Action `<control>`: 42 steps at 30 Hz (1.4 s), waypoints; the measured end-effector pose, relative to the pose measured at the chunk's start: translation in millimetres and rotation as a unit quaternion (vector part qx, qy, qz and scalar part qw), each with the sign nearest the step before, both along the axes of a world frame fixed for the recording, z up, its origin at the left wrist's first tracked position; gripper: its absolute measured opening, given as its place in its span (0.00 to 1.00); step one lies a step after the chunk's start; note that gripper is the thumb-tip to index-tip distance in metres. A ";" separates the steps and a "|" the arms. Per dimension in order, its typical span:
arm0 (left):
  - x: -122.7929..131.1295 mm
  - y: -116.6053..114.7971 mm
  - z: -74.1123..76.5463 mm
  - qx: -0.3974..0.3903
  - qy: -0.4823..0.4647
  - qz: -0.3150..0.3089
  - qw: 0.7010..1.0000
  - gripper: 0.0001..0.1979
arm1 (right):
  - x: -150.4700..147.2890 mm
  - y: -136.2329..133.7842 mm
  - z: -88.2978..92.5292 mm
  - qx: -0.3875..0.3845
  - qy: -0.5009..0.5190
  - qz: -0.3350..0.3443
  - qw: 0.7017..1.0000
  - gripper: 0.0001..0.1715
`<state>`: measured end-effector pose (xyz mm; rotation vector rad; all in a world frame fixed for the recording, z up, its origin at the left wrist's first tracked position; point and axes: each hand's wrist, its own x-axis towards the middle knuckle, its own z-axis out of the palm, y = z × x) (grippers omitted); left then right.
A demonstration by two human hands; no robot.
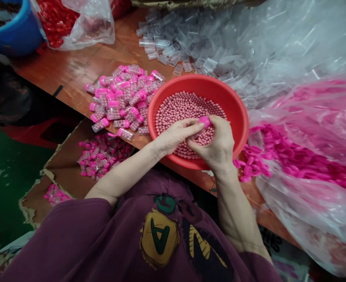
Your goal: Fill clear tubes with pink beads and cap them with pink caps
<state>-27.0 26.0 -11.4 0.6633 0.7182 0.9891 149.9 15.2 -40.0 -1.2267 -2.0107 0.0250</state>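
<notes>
Left hand [175,135] and right hand [217,145] together clamp a pink cap [204,121] above the red basin [234,103]; pressing crooked, I could spill beads [181,111].

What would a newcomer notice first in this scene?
The red basin of small pink beads at the centre, where the left hand and right hand meet around a pink cap. Left of it lies a heap of pink-capped vials on the wooden table; to the right, a clear bag spills loose pink caps.
</notes>
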 end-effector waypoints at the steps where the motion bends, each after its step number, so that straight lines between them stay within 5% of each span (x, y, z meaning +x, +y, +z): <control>1: 2.0 -1.3 -0.5 0.013 0.020 0.017 1.000 0.18 | 1.2 -0.3 0.2 -0.013 -0.003 0.000 1.000 0.39; 4: 6.5 -2.4 -3.6 0.026 0.059 0.050 0.997 0.22 | 1.0 -2.4 1.4 -0.035 0.006 0.015 0.999 0.40; 9: 0.2 -0.2 -2.1 -0.006 -0.004 -0.069 0.998 0.11 | -1.7 -4.4 6.0 -0.067 -0.011 -0.016 0.998 0.44; 14: -3.9 1.1 3.1 -0.023 0.013 -0.085 0.996 0.13 | -4.4 -5.5 18.9 -0.113 -0.058 -0.053 0.990 0.40; 18: 5.0 -0.1 3.8 0.017 0.087 -0.021 0.996 0.14 | -21.0 -5.3 26.0 -0.147 -0.120 -0.085 0.978 0.37; 22: -9.6 13.9 8.6 0.083 0.180 0.066 0.978 0.19 | -9.5 -0.1 21.7 -0.158 -0.061 -0.036 0.985 0.48; 25: -51.1 43.0 14.5 0.199 0.293 0.162 0.921 0.17 | 31.3 1.0 17.8 -0.146 0.052 -0.049 0.987 0.44; 29: -94.6 71.4 20.5 0.270 0.546 0.279 0.743 0.07 | 65.1 4.1 15.1 -0.176 0.050 -0.060 0.981 0.25; 31: -89.2 70.7 20.6 0.296 0.605 0.235 0.701 0.12 | 55.1 11.2 13.7 -0.224 -0.018 -0.003 0.974 0.22; 34: -54.4 59.9 14.4 0.338 0.601 0.036 0.723 0.08 | 22.6 27.8 8.8 -0.273 -0.190 0.067 0.941 0.24; 37: -18.7 52.8 4.2 0.298 0.604 -0.155 0.723 0.10 | 0.9 42.4 -2.2 -0.297 -0.276 0.064 0.912 0.19; 42: 5.5 59.2 -4.0 0.268 0.597 -0.249 0.714 0.22 | 2.8 45.8 -22.4 -0.299 -0.234 0.038 0.924 0.11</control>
